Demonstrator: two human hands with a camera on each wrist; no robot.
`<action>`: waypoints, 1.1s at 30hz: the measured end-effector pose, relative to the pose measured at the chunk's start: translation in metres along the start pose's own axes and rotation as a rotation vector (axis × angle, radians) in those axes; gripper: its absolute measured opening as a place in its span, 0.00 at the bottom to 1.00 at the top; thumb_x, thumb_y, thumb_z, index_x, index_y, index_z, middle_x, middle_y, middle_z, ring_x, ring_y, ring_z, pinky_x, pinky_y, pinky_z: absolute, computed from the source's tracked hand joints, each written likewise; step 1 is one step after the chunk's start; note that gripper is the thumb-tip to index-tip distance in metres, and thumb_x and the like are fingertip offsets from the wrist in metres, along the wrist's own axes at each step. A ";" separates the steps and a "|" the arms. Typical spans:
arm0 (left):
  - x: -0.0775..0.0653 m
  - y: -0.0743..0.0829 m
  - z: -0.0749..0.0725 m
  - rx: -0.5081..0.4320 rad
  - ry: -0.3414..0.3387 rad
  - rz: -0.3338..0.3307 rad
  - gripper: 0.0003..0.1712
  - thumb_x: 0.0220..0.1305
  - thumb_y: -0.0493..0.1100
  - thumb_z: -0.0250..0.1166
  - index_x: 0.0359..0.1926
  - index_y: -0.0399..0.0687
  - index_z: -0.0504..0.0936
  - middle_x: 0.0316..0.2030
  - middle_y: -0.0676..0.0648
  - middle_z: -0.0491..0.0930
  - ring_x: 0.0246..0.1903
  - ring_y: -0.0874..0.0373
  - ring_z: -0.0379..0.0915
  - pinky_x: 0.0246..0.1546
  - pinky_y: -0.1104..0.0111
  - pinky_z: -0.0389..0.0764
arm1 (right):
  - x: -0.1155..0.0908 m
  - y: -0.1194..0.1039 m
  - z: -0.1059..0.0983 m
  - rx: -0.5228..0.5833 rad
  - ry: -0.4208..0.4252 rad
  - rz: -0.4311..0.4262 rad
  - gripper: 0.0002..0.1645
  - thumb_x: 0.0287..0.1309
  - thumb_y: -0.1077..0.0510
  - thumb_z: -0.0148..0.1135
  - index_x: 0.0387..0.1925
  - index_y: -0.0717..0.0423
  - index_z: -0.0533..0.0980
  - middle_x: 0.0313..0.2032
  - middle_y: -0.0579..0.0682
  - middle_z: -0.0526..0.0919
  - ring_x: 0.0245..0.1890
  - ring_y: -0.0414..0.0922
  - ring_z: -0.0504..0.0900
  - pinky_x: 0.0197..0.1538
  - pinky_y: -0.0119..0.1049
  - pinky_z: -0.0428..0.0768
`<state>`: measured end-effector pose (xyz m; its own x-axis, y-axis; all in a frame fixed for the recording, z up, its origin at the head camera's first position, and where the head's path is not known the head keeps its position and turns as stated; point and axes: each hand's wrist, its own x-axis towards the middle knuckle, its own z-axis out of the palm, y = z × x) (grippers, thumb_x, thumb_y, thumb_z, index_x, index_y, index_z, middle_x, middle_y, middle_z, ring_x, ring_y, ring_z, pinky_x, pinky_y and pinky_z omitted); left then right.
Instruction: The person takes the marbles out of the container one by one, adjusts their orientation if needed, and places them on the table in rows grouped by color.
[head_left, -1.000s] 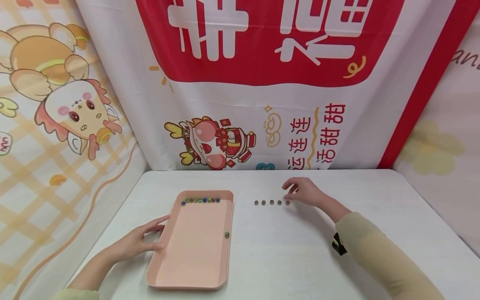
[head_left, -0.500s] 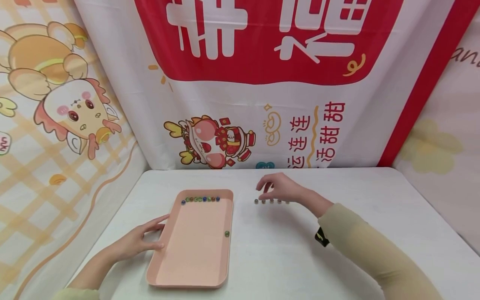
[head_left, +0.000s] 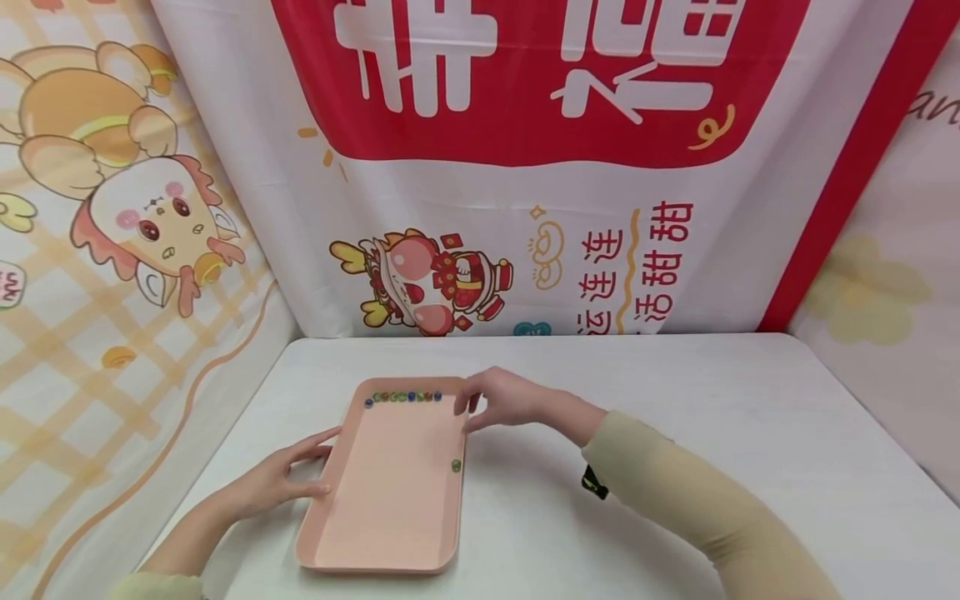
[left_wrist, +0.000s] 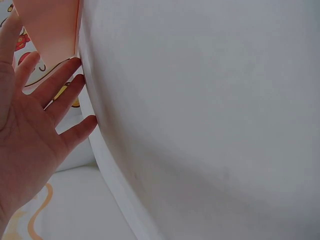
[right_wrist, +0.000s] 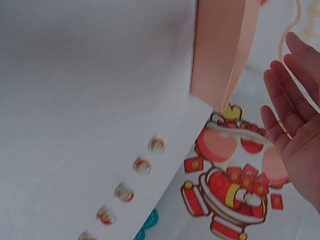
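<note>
A shallow pink tray (head_left: 382,517) lies on the white table. Along its far end runs a row of small coloured glass marbles (head_left: 402,397), and one green marble (head_left: 456,466) rests by its right wall. My left hand (head_left: 262,483) touches the tray's left rim with fingers spread; they look straight in the left wrist view. At the far part of the right rim is my right hand (head_left: 504,398), its fingers loosely bent and no marble visible in them. Several more marbles (right_wrist: 124,192) stand in a spaced line on the table in the right wrist view; my arm hides them in the head view.
A white cloth with red print (head_left: 525,125) hangs behind the table's far edge (head_left: 675,335). Another printed cloth (head_left: 187,333) closes the left side. White tabletop (head_left: 540,533) extends to the right of the tray.
My right hand has moved left from the right end of the table's marble line, passing over it to the tray's right rim. My left hand stays at the left rim.
</note>
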<state>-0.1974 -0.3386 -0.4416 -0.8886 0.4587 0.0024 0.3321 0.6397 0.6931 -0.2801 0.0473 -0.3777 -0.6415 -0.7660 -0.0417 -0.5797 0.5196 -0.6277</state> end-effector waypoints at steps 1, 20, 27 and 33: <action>0.000 0.001 0.000 -0.001 -0.002 -0.002 0.47 0.56 0.49 0.72 0.73 0.48 0.61 0.58 0.41 0.76 0.62 0.39 0.65 0.60 0.58 0.60 | 0.003 -0.003 0.003 -0.008 -0.012 -0.008 0.14 0.53 0.53 0.74 0.42 0.49 0.83 0.39 0.46 0.84 0.44 0.48 0.79 0.41 0.29 0.77; 0.000 0.000 0.000 -0.029 0.003 0.002 0.47 0.55 0.50 0.73 0.72 0.48 0.62 0.58 0.43 0.77 0.62 0.40 0.63 0.55 0.80 0.55 | 0.030 -0.023 0.052 -0.131 -0.206 -0.030 0.08 0.52 0.55 0.74 0.35 0.48 0.85 0.27 0.39 0.81 0.28 0.36 0.75 0.33 0.26 0.75; 0.000 0.000 0.001 -0.035 0.002 0.014 0.47 0.55 0.50 0.73 0.72 0.46 0.62 0.58 0.41 0.76 0.61 0.39 0.64 0.55 0.82 0.54 | 0.033 -0.016 0.056 -0.126 -0.193 -0.004 0.07 0.52 0.56 0.74 0.34 0.47 0.84 0.26 0.38 0.80 0.28 0.36 0.75 0.33 0.26 0.75; -0.001 0.001 0.000 -0.031 -0.002 0.008 0.47 0.55 0.49 0.73 0.72 0.46 0.62 0.58 0.41 0.76 0.62 0.38 0.63 0.58 0.75 0.56 | 0.041 -0.007 0.053 -0.135 -0.102 0.025 0.15 0.51 0.54 0.75 0.42 0.49 0.84 0.33 0.41 0.81 0.30 0.36 0.75 0.32 0.27 0.75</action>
<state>-0.1966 -0.3382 -0.4412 -0.8852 0.4652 0.0069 0.3296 0.6163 0.7152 -0.2756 -0.0076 -0.4168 -0.6062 -0.7830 -0.1393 -0.6304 0.5799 -0.5160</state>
